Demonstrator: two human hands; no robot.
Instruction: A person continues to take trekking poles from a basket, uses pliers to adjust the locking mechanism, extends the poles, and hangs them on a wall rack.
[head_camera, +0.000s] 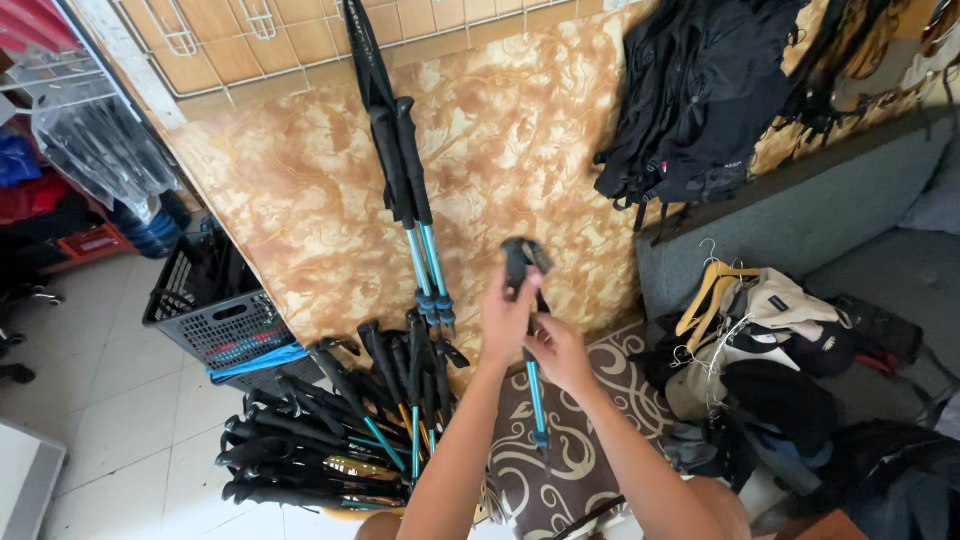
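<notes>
my left hand (507, 318) and right hand (556, 352) grip the light, stiff blue-shafted black-handled trekking pole (530, 330) mid-shaft; foam handle probably grips better.

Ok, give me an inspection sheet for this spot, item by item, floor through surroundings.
Surface: white tiled floor, patterned brown rug.
Job's things: blue-shafted trekking pole held upright, black grip on top.
Clutter: pile of poles on the floor; two poles leaning on the marbled wall panel.
Grippers: left hand and right hand both grip the held pole.
Cables: nothing seen.
Surroundings: dark plastic crate, hanging black backpacks, grey sofa, clothes with hangers.
</notes>
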